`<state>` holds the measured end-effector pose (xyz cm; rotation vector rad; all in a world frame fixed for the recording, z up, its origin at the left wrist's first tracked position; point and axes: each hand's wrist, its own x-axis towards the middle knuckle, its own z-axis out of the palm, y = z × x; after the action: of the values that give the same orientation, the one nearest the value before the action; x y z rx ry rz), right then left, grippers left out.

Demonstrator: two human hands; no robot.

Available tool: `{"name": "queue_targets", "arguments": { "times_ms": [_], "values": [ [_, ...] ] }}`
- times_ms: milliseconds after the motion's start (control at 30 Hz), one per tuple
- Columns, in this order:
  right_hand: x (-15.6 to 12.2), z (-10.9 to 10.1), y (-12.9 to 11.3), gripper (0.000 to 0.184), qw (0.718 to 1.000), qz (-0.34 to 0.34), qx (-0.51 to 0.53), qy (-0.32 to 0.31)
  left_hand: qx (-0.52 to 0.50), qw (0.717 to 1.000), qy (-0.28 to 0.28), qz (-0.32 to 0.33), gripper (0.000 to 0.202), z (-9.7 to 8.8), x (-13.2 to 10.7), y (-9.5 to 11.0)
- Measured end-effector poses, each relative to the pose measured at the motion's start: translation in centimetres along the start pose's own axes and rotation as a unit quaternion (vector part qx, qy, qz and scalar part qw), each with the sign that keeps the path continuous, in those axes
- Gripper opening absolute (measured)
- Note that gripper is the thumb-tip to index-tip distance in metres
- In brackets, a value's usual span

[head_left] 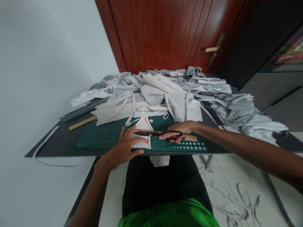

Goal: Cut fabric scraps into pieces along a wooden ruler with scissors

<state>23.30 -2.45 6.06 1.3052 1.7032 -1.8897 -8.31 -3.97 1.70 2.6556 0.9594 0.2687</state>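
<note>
My right hand [181, 131] is closed around the handles of black scissors [153, 134], whose blades point left across a white piece of fabric [147, 124]. With fingers spread, my left hand [127, 142] lies on the fabric's left side, close to the blade tips. Beneath the scissors a wooden ruler [193, 138] runs sideways, partly covered by my right hand. The fabric rests on a green cutting mat [99, 135]. How far the blades are apart, I cannot tell.
Grey and white fabric scraps [161, 88] are heaped along the back of the dark table [63, 138]. Another wooden strip [82, 123] lies left of the mat. A small pink disc [151, 120] sits beyond the scissors. Thin offcuts [243, 201] litter the floor.
</note>
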Motion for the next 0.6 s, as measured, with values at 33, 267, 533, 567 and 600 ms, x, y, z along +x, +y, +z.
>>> {"name": "queue_targets", "arguments": {
  "times_ms": [33,267,533,567,600],
  "values": [
    [0.0,0.0,0.0,0.069,1.000,-0.005,0.000,0.004,0.000,1.000,-0.005,-0.005,0.035,0.0,0.0,0.1],
    [-0.2,0.0,-0.7,0.069,0.996,0.022,-0.074,0.037,-0.004,1.000,-0.013,-0.016,0.036,-0.2,0.0,0.4],
    [0.3,0.1,-1.2,0.073,0.997,0.011,-0.064,0.039,-0.001,1.000,-0.016,-0.011,0.038,-0.2,0.0,0.4],
    [0.3,0.2,-1.3,0.074,0.997,0.007,-0.063,0.037,-0.001,1.000,-0.009,-0.008,0.038,-0.2,0.0,0.4],
    [0.3,0.3,-1.4,0.075,0.998,0.003,-0.061,0.034,-0.001,1.000,-0.002,-0.005,0.037,-0.2,0.0,0.4]
  ]
}}
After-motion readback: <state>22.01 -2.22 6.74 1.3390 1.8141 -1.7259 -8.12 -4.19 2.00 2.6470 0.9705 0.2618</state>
